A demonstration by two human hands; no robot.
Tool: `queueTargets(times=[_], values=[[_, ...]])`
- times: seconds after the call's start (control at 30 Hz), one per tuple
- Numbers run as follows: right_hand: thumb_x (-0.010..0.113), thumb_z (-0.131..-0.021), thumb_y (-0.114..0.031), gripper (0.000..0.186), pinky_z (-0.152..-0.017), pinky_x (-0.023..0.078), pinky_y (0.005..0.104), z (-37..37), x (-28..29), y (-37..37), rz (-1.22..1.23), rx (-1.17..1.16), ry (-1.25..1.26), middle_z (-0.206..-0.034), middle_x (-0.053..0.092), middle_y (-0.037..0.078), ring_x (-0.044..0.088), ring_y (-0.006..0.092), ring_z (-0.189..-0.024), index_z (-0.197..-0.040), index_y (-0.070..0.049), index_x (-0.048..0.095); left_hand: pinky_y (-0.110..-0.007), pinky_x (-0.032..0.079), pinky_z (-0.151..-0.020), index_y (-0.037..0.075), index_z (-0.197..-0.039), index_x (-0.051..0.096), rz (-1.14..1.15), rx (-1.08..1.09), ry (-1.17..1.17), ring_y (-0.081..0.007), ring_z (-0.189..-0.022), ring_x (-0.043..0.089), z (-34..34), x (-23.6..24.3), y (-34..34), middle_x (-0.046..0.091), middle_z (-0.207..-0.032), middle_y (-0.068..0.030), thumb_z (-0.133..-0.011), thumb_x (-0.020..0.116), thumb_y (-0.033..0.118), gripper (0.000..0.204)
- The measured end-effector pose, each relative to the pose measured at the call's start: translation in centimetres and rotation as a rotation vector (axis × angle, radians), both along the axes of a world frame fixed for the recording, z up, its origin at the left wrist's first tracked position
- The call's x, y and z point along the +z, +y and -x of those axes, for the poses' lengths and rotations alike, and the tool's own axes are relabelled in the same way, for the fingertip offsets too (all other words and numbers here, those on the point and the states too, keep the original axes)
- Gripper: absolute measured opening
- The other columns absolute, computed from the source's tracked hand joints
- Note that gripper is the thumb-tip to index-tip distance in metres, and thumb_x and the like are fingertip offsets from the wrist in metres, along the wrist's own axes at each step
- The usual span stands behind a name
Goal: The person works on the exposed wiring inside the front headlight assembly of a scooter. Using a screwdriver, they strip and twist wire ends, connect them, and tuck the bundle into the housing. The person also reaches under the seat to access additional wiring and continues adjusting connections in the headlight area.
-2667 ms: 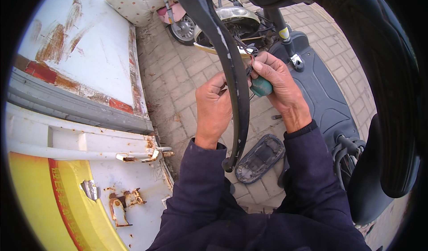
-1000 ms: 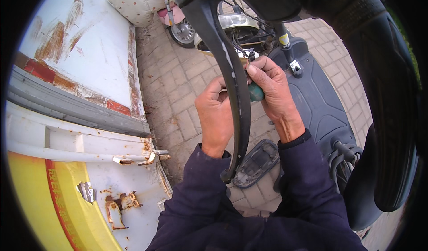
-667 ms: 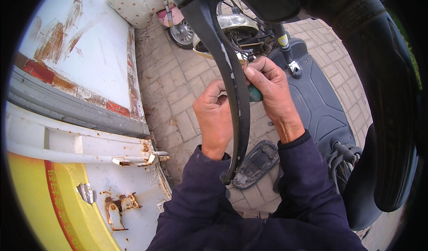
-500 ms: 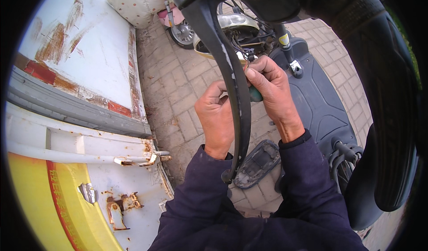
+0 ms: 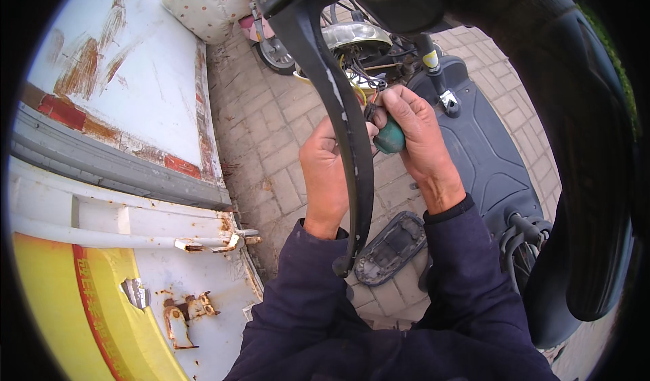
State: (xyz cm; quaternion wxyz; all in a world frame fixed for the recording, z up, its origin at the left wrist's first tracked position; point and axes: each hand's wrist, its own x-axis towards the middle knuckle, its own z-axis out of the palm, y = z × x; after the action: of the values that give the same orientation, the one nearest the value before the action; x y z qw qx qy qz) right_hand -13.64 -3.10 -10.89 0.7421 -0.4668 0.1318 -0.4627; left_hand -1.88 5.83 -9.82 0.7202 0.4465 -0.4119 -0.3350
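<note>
In front of me, my right hand [image 5: 416,124] is closed, thumb and forefinger pinching by thin coloured wires [image 5: 371,95]. A rounded dark green piece [image 5: 391,137], its kind unclear, sits under that thumb against the fingers. My left hand [image 5: 325,164] is closed too, its fingertips meeting the green piece and a dark connector-like end. The black brake lever [image 5: 353,137] crosses in front of the left fingers, hiding what they grip. The wires lead up to an opened scooter headlight housing [image 5: 355,36].
A black handlebar grip [image 5: 589,151] fills the right side. Beneath it stretches a dark footboard [image 5: 484,137]. On the brick paving [image 5: 271,134] lies a loose black plastic cover [image 5: 391,249]. Rusty white panels [image 5: 128,76] stand at left; a pink-trimmed small vehicle's wheel [image 5: 275,55] is beyond.
The green piece shows more fully between my hands. My right fingers have shifted slightly, and yellow and red wires are more exposed. The lever and handlebar have swung a little left in view.
</note>
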Motion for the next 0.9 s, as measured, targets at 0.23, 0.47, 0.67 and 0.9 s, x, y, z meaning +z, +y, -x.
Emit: queueTargets(times=[0.23,0.47,0.67,0.9], values=[[0.068,-0.1,-0.024,0.023,-0.068,0.051,0.0242,0.6,0.4,-0.1,-0.068,0.029,0.11,-0.081,0.061,0.001,0.06,0.0088,-0.073,-0.107,-0.001,0.07,-0.024,0.049,-0.067,-0.001,-0.112,0.067,0.183,-0.029,0.02,-0.007,-0.078,0.059,0.8,0.6,1.0,0.066,-0.09,-0.0005,-0.097,0.069,0.006,0.017],[0.071,-0.097,-0.018,0.021,-0.069,0.053,0.0266,1.0,0.1,-0.2,-0.049,0.053,0.111,-0.081,0.063,0.002,0.063,0.0137,-0.073,-0.109,-0.001,0.07,-0.025,0.048,-0.064,-0.003,-0.109,0.066,0.045,0.128,-0.184,-0.0071,-0.074,0.058,0.6,0.5,1.2,0.064,-0.084,-0.0018,-0.098,0.069,0.011,0.019],[0.07,-0.098,-0.018,0.021,-0.069,0.053,0.0266,1.0,-0.3,-0.3,-0.089,0.058,0.12,-0.08,0.063,0.002,0.064,0.0141,-0.074,-0.109,0.0,0.07,-0.025,0.049,-0.067,-0.004,-0.109,0.065,0.007,0.122,-0.213,-0.0076,-0.076,0.057,0.7,-0.6,0.1,0.064,-0.086,-0.0029,-0.099,0.068,0.008,0.016],[0.074,-0.095,-0.023,0.023,-0.068,0.049,0.0243,0.7,0.3,-0.1,-0.23,-0.008,0.087,-0.079,0.061,-0.001,0.06,0.009,-0.075,-0.1,-0.001,0.073,-0.039,0.048,-0.064,0.005,-0.094,0.067,0.013,0.34,-0.743,-0.0262,-0.075,0.058,0.6,-0.9,-0.1,0.064,-0.083,-0.0086,-0.088,0.075,0.008,0.011]])
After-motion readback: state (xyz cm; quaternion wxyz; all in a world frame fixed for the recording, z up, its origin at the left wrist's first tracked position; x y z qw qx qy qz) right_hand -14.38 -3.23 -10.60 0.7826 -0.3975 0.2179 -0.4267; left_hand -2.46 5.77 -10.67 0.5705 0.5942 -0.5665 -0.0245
